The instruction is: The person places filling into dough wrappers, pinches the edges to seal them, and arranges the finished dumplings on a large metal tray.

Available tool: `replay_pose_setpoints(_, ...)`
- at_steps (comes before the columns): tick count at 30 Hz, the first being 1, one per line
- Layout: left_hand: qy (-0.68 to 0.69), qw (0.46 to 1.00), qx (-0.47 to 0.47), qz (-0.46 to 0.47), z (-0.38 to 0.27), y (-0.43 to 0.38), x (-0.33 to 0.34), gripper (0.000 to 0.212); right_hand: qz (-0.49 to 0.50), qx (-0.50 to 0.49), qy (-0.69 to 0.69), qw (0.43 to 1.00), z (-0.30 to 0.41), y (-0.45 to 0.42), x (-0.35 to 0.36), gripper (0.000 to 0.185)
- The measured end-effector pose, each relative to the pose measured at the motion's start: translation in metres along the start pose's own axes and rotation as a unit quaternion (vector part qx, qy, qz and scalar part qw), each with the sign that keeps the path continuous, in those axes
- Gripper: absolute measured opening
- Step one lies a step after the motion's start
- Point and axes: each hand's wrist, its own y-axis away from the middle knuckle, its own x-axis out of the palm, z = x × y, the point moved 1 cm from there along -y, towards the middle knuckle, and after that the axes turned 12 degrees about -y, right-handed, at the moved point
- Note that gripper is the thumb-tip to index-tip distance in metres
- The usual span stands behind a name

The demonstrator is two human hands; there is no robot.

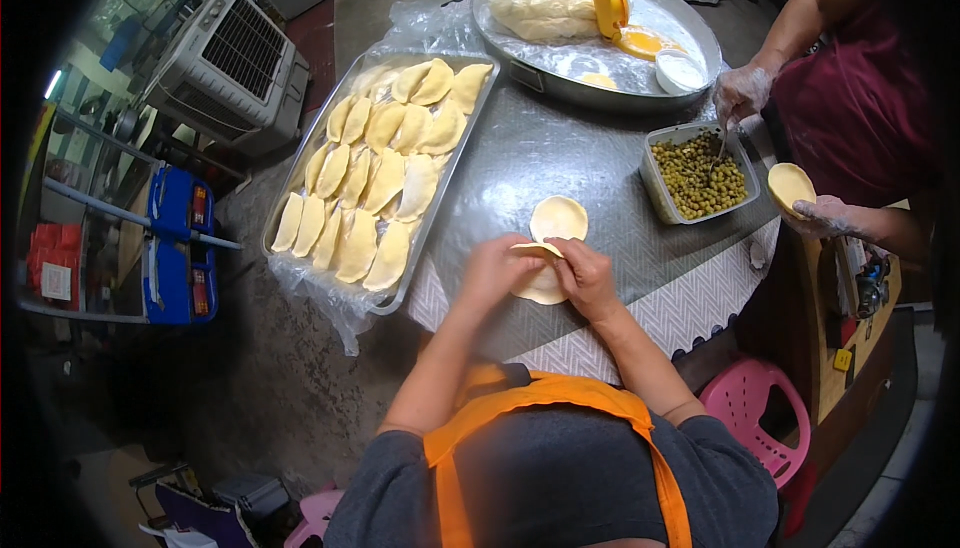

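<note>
Near the front edge of the table, my left hand [496, 269] and my right hand [589, 272] pinch the edge of a folded piece of dough [535, 250] between them. Just below it a flat dough round [541, 289] shows, partly covered by my fingers; whether it is a separate piece I cannot tell. Another dough round [559, 219] lies flat on the table beyond my hands. To the left stands a metal tray [411, 266] lined with plastic film. Rows of half-moon filled pastries [385, 180] lie in it.
A large round metal pan [540, 81] at the back holds a dough mass [541, 4], a yellow dough press [609, 11] and a white bowl [679, 72]. At right, a co-worker spoons from a plastic tub [660, 199] of green peas [694, 180] and holds a dough round [791, 186]. A pink chair [750, 390] stands nearby.
</note>
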Motion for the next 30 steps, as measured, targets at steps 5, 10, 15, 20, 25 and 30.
replay_pose_setpoints(5, 0.019, 1.0, 0.007, 0.013, 0.01, 0.001, 0.005, 0.017, 0.052, -0.004, 0.029, 0.998, 0.0, 0.0, 0.0, 0.028)
replay_pose_setpoints(10, 0.001, 0.999, 0.048, 0.006, 0.006, 0.002, 0.003, 0.018, 0.009, -0.008, -0.005, 1.0, 0.0, -0.003, -0.001, 0.024)
replay_pose_setpoints(15, 0.027, 0.999, 0.012, 0.03, 0.004, 0.002, 0.001, 0.017, -0.039, 0.019, -0.023, 0.999, -0.001, -0.001, 0.0, 0.02)
replay_pose_setpoints(20, -0.011, 0.999, 0.04, 0.017, 0.002, 0.003, 0.001, 0.016, -0.018, 0.022, -0.033, 0.999, -0.001, -0.001, 0.001, 0.019)
replay_pose_setpoints(25, -0.055, 0.997, 0.047, 0.005, 0.005, 0.002, 0.003, 0.015, 0.046, 0.021, -0.002, 0.999, -0.001, -0.002, -0.001, 0.017)
replay_pose_setpoints(30, 0.013, 1.0, 0.028, -0.002, 0.0, 0.002, 0.002, 0.017, 0.008, -0.009, -0.002, 1.0, -0.002, -0.001, 0.0, 0.021)
